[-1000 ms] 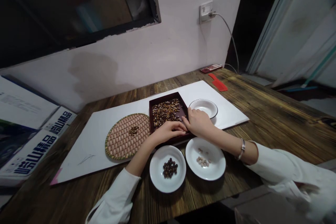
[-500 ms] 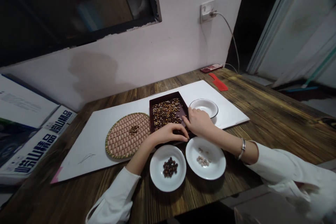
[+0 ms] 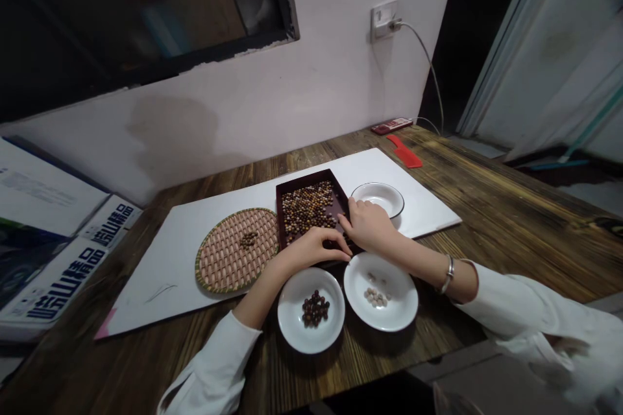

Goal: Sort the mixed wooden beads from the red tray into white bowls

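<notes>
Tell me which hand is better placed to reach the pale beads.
The left hand, probably: its fingertips are by the dish of pale beads, while those of the right hand are farther off, at the tray.

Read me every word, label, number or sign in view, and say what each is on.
"山精品": large dark blue characters on the box at far left; the character before them is unclear.
"山精品": smaller, higher up there; first character again unclear.
Too small to read: fine print on the box, markings on the dark red item by the wall.
</notes>
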`<action>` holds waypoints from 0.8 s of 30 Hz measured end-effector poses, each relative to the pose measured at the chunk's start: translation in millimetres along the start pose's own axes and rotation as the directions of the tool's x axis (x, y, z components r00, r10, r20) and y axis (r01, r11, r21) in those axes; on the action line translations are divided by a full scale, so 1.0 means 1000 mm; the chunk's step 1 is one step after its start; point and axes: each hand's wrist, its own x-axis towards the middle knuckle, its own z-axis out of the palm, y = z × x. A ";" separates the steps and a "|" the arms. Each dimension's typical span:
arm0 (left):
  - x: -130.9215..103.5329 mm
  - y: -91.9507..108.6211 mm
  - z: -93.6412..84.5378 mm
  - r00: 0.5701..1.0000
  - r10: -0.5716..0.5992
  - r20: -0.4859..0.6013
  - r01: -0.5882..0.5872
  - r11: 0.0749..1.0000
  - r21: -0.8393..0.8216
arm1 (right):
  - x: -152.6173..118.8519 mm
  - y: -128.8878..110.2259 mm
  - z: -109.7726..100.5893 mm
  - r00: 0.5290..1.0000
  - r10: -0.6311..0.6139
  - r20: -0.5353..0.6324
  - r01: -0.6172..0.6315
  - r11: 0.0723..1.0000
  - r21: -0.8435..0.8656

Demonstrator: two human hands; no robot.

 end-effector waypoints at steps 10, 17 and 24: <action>-0.001 0.003 0.002 0.999 0.040 0.000 -0.040 0.999 0.030 | 0.001 0.002 0.004 1.000 -0.007 -0.027 0.007 1.000 0.006; -0.001 0.008 0.002 1.000 0.001 0.008 -0.002 0.998 0.065 | 0.001 0.001 0.001 1.000 0.002 0.001 -0.002 1.000 -0.005; -0.002 0.011 0.007 0.998 -0.057 -0.005 0.057 0.996 0.064 | 0.000 0.001 0.001 1.000 -0.005 0.000 0.005 1.000 -0.001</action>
